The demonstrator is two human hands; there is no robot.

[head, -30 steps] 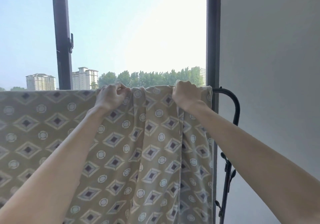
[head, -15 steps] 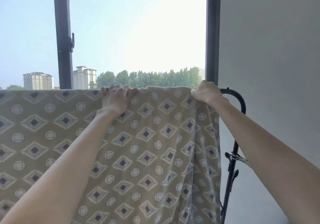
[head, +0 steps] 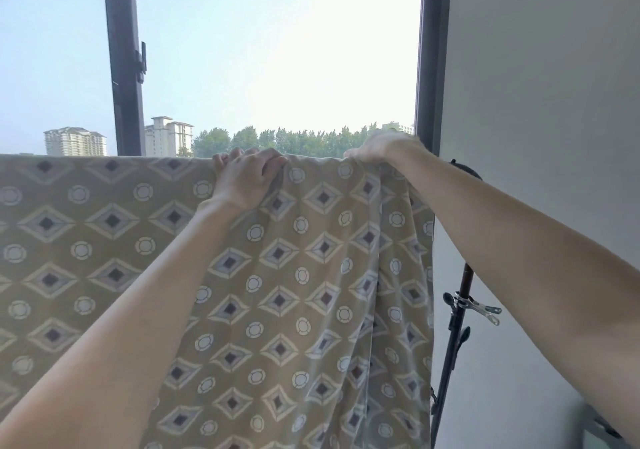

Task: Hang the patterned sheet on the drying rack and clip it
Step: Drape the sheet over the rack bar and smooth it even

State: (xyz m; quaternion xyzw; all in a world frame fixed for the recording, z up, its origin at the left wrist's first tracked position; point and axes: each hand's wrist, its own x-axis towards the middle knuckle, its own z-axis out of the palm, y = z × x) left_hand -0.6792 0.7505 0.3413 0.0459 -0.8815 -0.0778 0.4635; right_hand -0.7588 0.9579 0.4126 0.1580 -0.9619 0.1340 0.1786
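Note:
The patterned sheet (head: pixel 110 240), tan with diamonds and circles, hangs over the top bar of the drying rack and fills the lower left of the view. My left hand (head: pixel 247 176) grips the sheet's top fold, fingers curled over the bar. My right hand (head: pixel 382 145) grips the top edge near the sheet's right end, where the cloth bunches into folds. The black rack (head: pixel 457 313) shows only as its curved corner and right upright. A metal clip (head: pixel 479 310) is clamped on that upright, below my right forearm.
A window with dark frames (head: pixel 126 67) is right behind the rack, with sky, trees and towers beyond. A grey wall (head: pixel 540 102) stands close on the right, leaving a narrow gap beside the rack's upright.
My right hand has slid the sheet's top edge to the right toward the rack's corner, spreading the cloth. My left hand keeps its grip on the fold. The clip on the upright has come into view.

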